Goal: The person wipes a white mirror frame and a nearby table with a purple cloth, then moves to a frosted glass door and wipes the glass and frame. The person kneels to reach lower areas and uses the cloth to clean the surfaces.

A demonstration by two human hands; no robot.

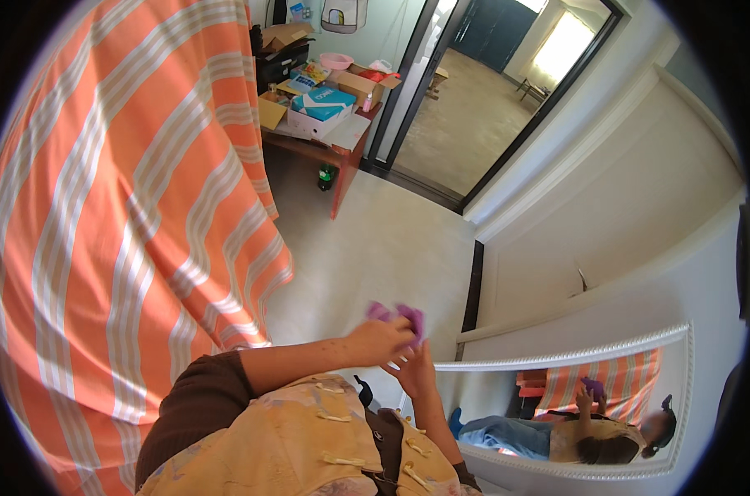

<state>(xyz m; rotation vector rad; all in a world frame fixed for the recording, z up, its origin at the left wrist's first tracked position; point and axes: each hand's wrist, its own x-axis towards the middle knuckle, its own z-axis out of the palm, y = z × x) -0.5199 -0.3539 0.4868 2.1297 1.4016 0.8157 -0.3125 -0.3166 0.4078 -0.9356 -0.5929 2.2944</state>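
A bunched purple cloth [414,319] is held in front of my body, above the pale floor. My left hand [381,341] grips it, with the cloth showing past the fingers on the far side. Just below and to the right, my right hand [417,370] is raised close to the cloth, its fingers partly hidden and blurred. Whether that hand also holds the cloth cannot be told. A wall mirror [567,358] with a white frame, at the lower right, reflects a person holding the purple cloth.
An orange striped curtain [121,217] hangs along the left. A table [350,139] bears boxes and a pink basin [336,61]; a green bottle [326,178] stands beneath. A sliding door [406,111] stands partly open beyond. A white door [598,204] is at the right.
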